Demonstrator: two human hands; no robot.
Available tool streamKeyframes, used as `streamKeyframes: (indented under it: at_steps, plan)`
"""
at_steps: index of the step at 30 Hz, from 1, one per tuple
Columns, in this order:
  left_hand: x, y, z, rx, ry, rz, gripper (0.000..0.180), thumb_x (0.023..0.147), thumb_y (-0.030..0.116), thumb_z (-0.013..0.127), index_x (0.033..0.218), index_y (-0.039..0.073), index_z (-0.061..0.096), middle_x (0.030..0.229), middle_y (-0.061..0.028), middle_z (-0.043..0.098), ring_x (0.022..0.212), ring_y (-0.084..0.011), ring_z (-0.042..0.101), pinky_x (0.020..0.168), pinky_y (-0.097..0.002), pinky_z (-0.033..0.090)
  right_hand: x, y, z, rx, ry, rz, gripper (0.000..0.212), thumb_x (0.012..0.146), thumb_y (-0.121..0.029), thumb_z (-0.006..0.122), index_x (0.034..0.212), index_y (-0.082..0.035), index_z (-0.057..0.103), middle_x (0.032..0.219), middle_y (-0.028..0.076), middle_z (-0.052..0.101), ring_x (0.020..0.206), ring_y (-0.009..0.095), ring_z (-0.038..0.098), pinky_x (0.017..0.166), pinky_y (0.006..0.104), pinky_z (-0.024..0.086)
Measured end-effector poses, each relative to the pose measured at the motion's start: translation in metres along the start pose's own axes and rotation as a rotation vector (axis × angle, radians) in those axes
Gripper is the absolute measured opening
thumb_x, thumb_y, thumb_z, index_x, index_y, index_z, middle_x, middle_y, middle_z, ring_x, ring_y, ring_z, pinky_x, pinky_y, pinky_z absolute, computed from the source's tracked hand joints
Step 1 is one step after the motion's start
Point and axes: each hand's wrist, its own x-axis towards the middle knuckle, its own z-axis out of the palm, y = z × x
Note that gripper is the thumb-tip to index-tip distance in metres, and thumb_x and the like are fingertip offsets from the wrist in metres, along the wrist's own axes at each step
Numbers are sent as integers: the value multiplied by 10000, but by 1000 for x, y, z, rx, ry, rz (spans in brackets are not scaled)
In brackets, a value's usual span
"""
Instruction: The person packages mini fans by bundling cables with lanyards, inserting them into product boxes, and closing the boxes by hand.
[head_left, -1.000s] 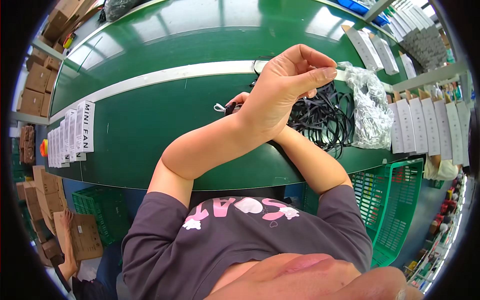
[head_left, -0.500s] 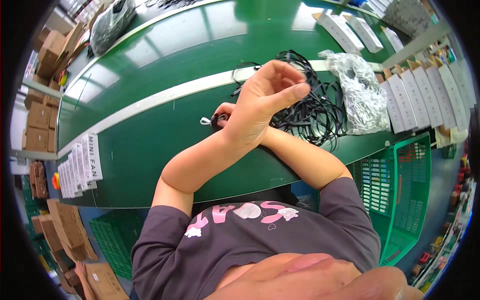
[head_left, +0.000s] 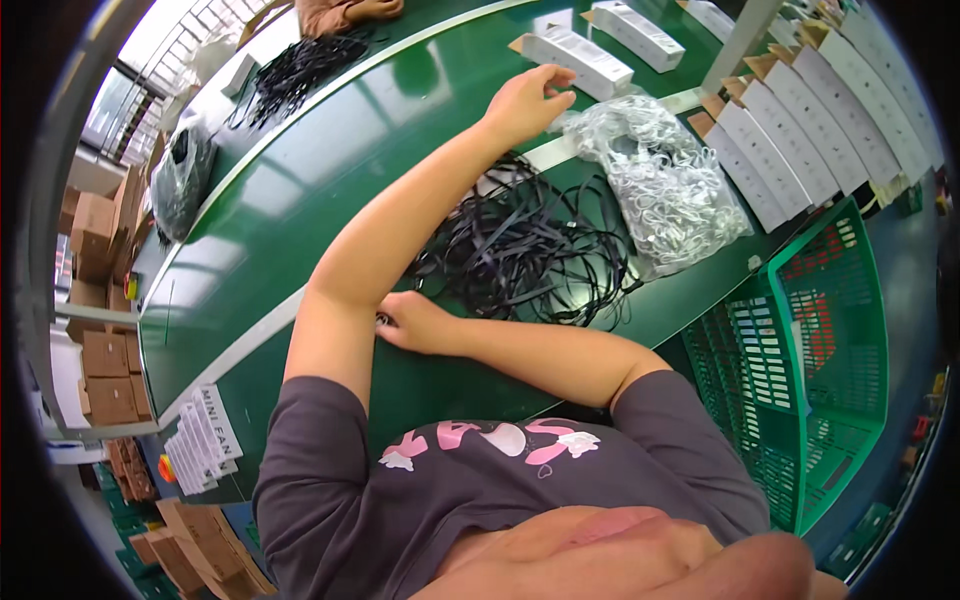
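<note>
My left hand (head_left: 527, 106) is stretched far across the table at the end of its crossing arm, fingers half curled, thumb apart, and nothing in them. It is nearest to a white box (head_left: 578, 62) with an open brown flap and lies just left of a clear bag of white cords (head_left: 675, 195). Under that forearm, a tangled pile of black straps (head_left: 520, 240) spreads over the green table (head_left: 450, 388). My right hand (head_left: 420, 324) is closed by the left elbow on a small dark and white piece (head_left: 383, 320), mostly hidden by fingers and arm.
A row of white boxes (head_left: 790, 140) stands at the right, above a green plastic crate (head_left: 870, 330). Flat printed white boxes (head_left: 205, 440) lie at the left end. Across the table, another person's hand (head_left: 375, 10) is near more black straps (head_left: 305, 75).
My left hand has moved farther across the table, toward the white box. My right hand has shifted left and nearer, and its small piece is now largely covered. The view has turned.
</note>
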Motion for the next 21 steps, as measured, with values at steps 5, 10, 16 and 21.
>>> streamKeyframes:
  at_steps: [5,10,16,21]
  plan:
    - [89,-26,65,403,-90,41,480,873,316,620,1291,85,576,1252,-148,631,1187,-319,577,1000,-410,454,4,16,7,158,153,-115,356,854,-118,636,1183,11,591,1187,234,625,1140,362,588,959,418,460]
    - [113,-71,102,786,58,357,493,915,371,537,1348,136,538,1415,-109,508,1334,-295,442,1103,-547,325,4,-17,1,277,70,-71,468,872,-201,680,1277,-6,550,1343,208,550,1276,350,490,1067,417,378]
    - [107,-20,50,740,-579,-98,697,859,468,626,1459,201,393,1289,-142,598,1261,-282,533,1085,-507,365,0,5,-1,240,128,-49,440,863,-191,679,1250,-13,567,1309,207,576,1246,352,520,1035,417,410]
    - [43,-101,-35,712,-63,-478,1074,623,534,797,1504,146,320,1163,-177,669,1051,-323,662,927,-377,515,4,21,9,20,-44,4,299,812,-52,620,1109,-21,632,1020,219,663,967,391,639,815,409,514]
